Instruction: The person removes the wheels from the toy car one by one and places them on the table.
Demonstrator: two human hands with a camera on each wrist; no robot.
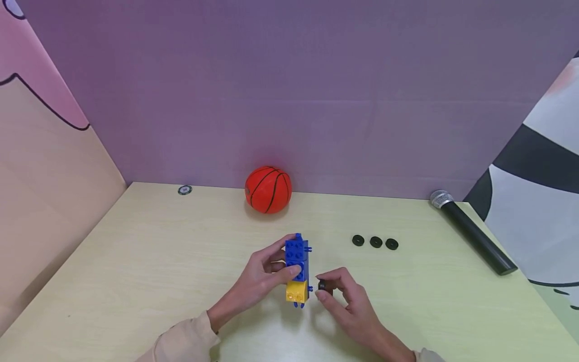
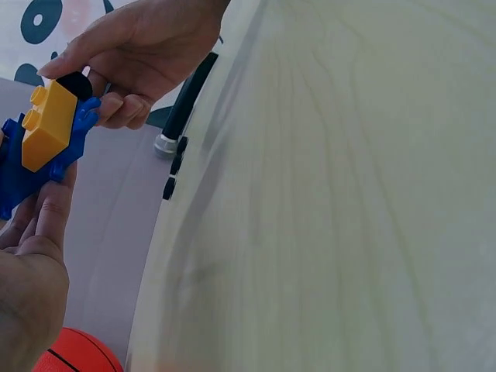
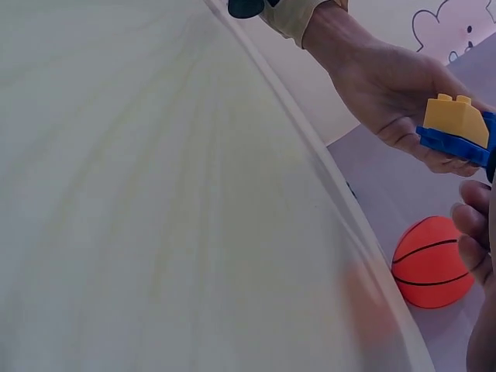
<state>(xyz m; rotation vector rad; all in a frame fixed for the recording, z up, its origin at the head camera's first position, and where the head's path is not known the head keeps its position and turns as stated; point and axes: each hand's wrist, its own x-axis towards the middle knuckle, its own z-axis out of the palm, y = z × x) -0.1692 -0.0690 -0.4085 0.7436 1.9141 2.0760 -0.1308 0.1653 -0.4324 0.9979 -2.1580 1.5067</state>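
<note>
My left hand [image 1: 259, 282] grips a toy car body [image 1: 296, 249] built from blue blocks with one yellow block [image 2: 48, 128] at the near end. The thumb lies on top of the blue blocks and the fingers reach under its left side. Short blue pegs stick out from the car's right side. Just to the right, my right hand [image 1: 352, 302] pinches a small black wheel [image 1: 321, 285] between thumb and fingers, close to the peg beside the yellow block. In the right wrist view, the wheel is mostly hidden at the frame's edge.
Three black wheels [image 1: 376, 242] lie in a row on the table [image 1: 135, 281], right of the car. An orange-red toy basketball [image 1: 269, 190] sits at the back, with a round chip [image 1: 185, 190] to its left. A microphone [image 1: 475, 234] lies along the right edge.
</note>
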